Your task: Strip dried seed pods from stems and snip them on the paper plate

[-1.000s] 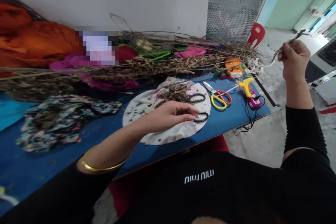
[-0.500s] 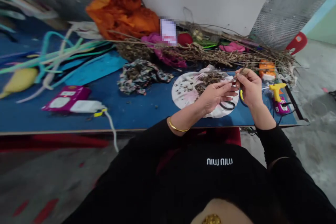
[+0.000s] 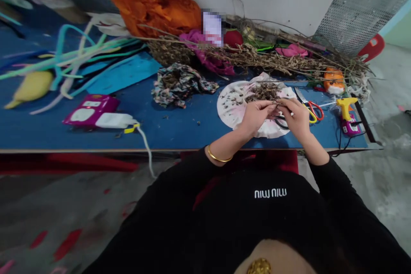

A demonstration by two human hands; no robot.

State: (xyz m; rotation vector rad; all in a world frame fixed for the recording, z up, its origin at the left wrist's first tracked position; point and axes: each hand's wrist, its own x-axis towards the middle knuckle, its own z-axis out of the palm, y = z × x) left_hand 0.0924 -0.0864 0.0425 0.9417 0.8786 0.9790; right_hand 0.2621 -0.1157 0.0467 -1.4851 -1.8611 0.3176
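Note:
My left hand (image 3: 255, 116) and my right hand (image 3: 297, 119) meet over a round white cloth (image 3: 227, 109) on the table. The fingertips of both are pinched close together around something small and brownish, too small to make out. Behind the fingers, a heap of dried brown plant bits (image 3: 265, 90) lies on the cloth, with loose crumbs scattered to its left. A black loop handle (image 3: 281, 123) shows partly below my right hand. Just right of that hand lie scissors with red and yellow handles (image 3: 317, 111).
Dried stalks (image 3: 272, 61) run along the back of the blue table (image 3: 180, 130). To the right stands a yellow glue gun (image 3: 346, 106). On the left are a crumpled patterned cloth (image 3: 183, 83), a purple box (image 3: 91, 111) with a cord, and foam strips (image 3: 66, 58). Orange fabric (image 3: 154, 2) is piled behind.
Both hands have come lower toward the cloth, and my right hand has moved left, closer to my left hand. The scissors beside it now show. The view has shifted slightly.

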